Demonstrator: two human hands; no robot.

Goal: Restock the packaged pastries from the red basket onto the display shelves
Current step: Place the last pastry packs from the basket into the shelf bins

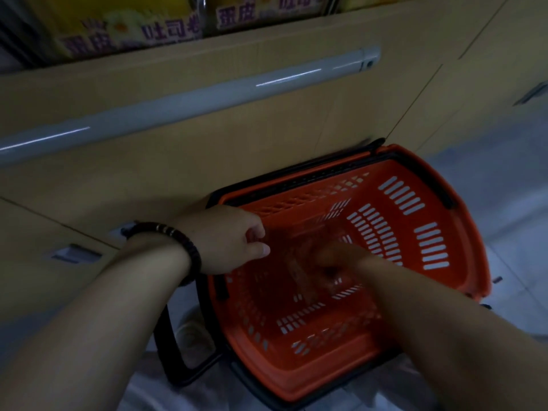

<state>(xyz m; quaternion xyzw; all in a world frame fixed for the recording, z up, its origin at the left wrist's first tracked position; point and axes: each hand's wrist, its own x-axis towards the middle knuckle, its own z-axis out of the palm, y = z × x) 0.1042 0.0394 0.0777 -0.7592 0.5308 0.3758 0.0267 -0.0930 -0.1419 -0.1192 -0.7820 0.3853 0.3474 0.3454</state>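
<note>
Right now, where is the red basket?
Head view, lower right of centre: the red basket stands on the floor beside the beige cabinet, the right hand reaching inside.

Beige cabinet point(207, 143), grey rail point(189, 97) (dimly lit), pale floor point(522, 185)

Head camera looks steeply down, close over the red basket point(370, 232).

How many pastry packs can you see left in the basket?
1: a blurred clear-wrapped pack on the floor of the red basket, between the left hand and right hand. Others may be hidden under the right hand.
</note>
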